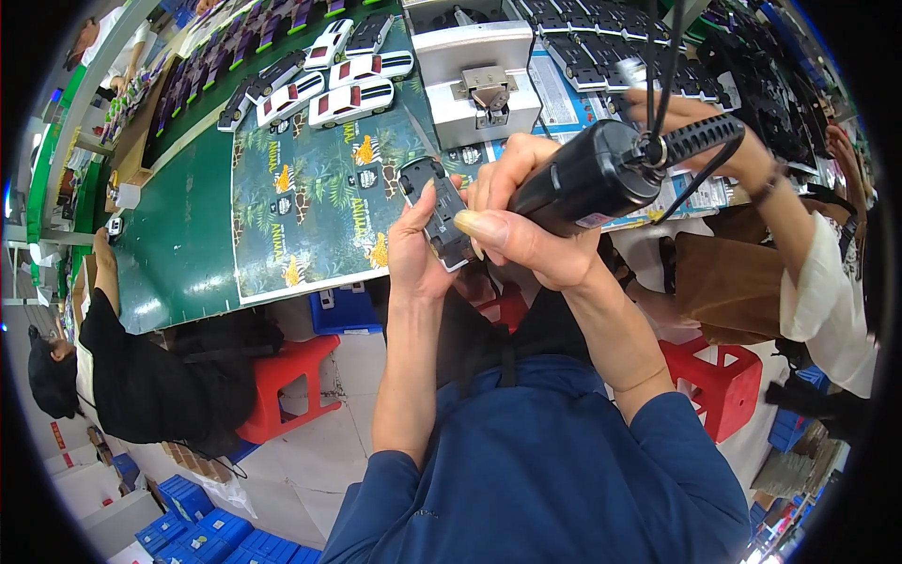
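We see a toy car (438, 211) held underside up at the near edge of the table (188, 268), the left hand's (420, 258) fingers (419, 204) closed on its sides. The right hand (540, 226) wraps a black power driver (592, 174), its tip hidden from us. Driver work on the base appears in hand; we judge the next move calls for a steady car and an aligned tip. The car's long axis slants from far left to near right; which end is the nose, we cannot tell.
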Action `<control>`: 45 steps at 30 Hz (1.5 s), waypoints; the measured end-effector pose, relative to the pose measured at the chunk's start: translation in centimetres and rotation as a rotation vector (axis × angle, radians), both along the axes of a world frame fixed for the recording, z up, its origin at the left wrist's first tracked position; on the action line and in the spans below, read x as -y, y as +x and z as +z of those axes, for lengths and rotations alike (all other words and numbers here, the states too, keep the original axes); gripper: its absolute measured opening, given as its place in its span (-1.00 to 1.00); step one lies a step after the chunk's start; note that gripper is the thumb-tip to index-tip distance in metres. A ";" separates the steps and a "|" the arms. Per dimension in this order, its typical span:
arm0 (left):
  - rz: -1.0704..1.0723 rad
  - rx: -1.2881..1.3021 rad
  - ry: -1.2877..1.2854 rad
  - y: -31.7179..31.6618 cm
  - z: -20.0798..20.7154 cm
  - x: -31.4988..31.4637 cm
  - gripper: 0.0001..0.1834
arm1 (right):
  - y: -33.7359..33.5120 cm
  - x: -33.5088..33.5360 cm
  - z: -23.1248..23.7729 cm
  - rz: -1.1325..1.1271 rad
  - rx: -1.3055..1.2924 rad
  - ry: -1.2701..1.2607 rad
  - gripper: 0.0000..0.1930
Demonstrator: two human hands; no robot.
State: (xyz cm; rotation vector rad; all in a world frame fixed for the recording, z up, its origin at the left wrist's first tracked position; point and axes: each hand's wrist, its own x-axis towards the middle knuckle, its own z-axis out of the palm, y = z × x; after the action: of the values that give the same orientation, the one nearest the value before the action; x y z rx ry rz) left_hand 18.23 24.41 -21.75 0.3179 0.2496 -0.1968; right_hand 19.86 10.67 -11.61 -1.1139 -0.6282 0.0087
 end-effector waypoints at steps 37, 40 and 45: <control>0.082 0.146 0.210 -0.5 0.9 1.0 -0.19 | -2.2 3.2 -0.3 0.028 0.046 0.165 -0.83; 0.089 0.124 0.179 -0.6 1.0 1.0 -0.31 | -2.1 2.7 -0.4 0.026 0.045 0.139 -0.83; 0.055 0.062 0.176 -0.6 1.1 0.9 -0.34 | -2.4 2.0 -0.2 -0.037 -0.017 0.234 -0.82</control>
State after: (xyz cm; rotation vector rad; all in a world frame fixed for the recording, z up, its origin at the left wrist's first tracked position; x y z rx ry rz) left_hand 17.59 23.52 -20.67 0.4902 0.2146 -0.1110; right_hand 17.43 8.68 -11.82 -0.8981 -0.5777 -0.0856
